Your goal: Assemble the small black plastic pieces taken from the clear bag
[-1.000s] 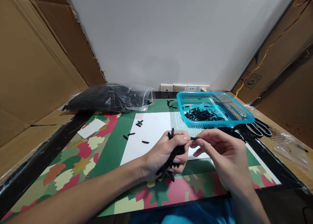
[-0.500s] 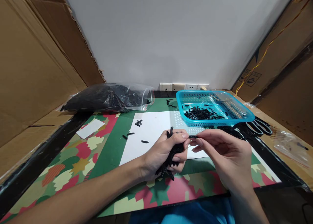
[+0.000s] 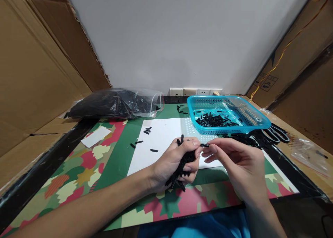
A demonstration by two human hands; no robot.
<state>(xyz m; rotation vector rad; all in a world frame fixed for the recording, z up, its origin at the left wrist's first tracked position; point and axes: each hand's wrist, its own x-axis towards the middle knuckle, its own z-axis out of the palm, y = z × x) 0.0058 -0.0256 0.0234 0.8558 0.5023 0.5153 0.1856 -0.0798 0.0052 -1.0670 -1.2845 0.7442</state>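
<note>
My left hand (image 3: pixel 182 158) is closed round a bundle of thin black strips (image 3: pixel 179 170), whose ends stick out above and below the fist. Between its thumb and forefinger it also pinches one end of a single small black piece (image 3: pixel 204 145). The thumb and fingertips of my right hand (image 3: pixel 236 158) grip the other end of that piece. Both hands are raised over the white sheet (image 3: pixel 137 158). Beyond them stands a blue plastic basket (image 3: pixel 231 129) with a heap of short black pieces (image 3: pixel 215 120) inside. Several loose black pieces (image 3: pixel 154 150) lie on the sheet.
A clear zip bag full of black material (image 3: pixel 114 104) lies at the back left. Scissors (image 3: pixel 275 134) and more black strips (image 3: pixel 241 139) are right of the basket. A small plastic bag (image 3: pixel 309 154) lies far right. Cardboard walls (image 3: pixel 39 57) flank the table.
My right hand has shifted slightly left, its fingertips closer to the left thumb, so less of the black piece shows between them. The left hand is nearly still.
</note>
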